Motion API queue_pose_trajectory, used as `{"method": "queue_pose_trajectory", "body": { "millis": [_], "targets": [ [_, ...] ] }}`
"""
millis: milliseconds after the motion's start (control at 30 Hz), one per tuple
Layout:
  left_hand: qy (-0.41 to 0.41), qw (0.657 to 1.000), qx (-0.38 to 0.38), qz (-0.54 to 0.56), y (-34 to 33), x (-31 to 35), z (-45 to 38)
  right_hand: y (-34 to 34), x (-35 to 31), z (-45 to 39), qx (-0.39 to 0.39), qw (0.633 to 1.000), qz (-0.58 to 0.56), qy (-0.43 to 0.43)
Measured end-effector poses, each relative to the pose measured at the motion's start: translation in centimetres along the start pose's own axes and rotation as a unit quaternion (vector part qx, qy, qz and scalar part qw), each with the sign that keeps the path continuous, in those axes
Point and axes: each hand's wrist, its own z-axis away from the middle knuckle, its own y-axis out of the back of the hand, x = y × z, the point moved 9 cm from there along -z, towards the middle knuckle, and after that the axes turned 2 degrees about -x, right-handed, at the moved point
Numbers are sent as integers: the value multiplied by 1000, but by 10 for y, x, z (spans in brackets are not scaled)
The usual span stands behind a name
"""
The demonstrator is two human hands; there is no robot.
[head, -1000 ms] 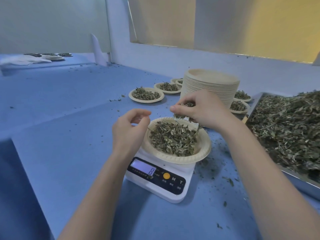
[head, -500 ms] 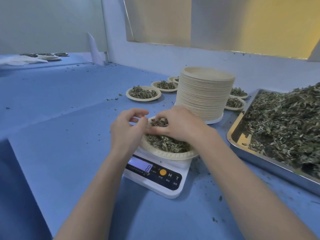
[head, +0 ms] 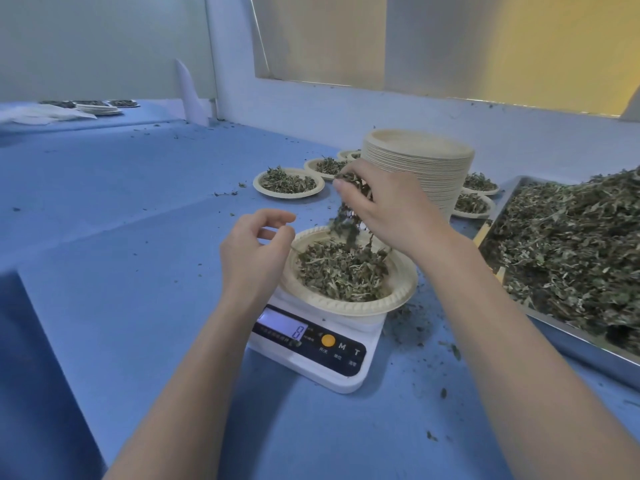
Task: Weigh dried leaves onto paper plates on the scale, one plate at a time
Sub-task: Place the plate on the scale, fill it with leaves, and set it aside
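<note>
A white digital scale (head: 313,344) stands on the blue table, its display reading 8. On it sits a cream paper plate (head: 398,296) heaped with dried green leaves (head: 341,271). My right hand (head: 384,206) hovers above the plate's far side, shut on a pinch of dried leaves, and some strands dangle and fall toward the heap. My left hand (head: 256,251) rests at the plate's left rim with curled fingers apart, holding nothing.
A tall stack of empty paper plates (head: 420,168) stands behind the scale. Filled plates (head: 289,183) lie to its left and right. A metal tray (head: 568,334) piled with loose dried leaves fills the right side. Leaf crumbs litter the table (head: 121,271).
My right hand has risen from the leaf heap with a pinch of leaves, which now trail down from it. My left hand stays at the plate's left rim.
</note>
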Motion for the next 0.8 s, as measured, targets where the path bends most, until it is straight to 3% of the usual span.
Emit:
{"method": "queue_pose_trajectory", "body": {
  "millis": [800],
  "targets": [
    [8,1000,-5,-7,-1,0,0,-4,0,-1,-25,999,17,-21]
  ]
}}
